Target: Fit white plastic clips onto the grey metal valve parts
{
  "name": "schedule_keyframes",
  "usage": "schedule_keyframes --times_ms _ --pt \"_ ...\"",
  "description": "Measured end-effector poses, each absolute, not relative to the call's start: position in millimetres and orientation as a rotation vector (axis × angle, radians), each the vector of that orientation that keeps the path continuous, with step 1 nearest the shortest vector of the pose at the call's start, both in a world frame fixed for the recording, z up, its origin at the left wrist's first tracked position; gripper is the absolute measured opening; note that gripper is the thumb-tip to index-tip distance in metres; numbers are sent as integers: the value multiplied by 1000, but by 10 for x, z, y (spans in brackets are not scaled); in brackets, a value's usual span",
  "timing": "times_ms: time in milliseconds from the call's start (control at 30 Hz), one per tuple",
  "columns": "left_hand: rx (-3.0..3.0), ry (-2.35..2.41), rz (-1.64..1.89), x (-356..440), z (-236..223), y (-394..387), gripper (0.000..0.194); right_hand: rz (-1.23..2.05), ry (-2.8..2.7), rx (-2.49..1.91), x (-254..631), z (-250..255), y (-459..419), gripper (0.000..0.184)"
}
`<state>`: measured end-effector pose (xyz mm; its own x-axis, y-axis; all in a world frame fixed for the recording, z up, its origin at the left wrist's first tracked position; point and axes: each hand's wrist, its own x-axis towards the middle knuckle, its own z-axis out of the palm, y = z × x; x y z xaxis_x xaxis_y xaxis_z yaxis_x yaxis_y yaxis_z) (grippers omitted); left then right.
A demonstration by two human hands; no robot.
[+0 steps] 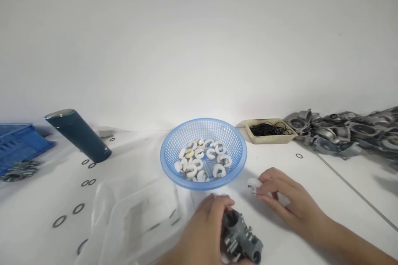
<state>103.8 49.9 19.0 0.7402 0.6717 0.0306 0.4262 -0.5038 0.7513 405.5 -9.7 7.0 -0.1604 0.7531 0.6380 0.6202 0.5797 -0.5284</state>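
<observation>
Two hands work at the white bench's near edge: left hand (205, 225) fingers closed around a grey cast-metal fitting (241, 238) (steadying it upright), right hand (287, 198) pinching a small white plastic ring (254, 183) beside the round blue mesh basket (203, 130).

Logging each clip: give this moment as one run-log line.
left hand: holds metal fitting | right hand: pinches white ring | blue basket: white rings, just beyond
</observation>
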Motion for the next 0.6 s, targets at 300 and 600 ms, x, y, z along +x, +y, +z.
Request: schedule_keyframes --times_ms 300,600 --pt "2340 590 715 1002 -81 585 80 231 -1890 -1128 4043 81 -97 17" --pt "2436 494 957 976 0 520 58 205 -1913 -1129 4059 142 -109 17"
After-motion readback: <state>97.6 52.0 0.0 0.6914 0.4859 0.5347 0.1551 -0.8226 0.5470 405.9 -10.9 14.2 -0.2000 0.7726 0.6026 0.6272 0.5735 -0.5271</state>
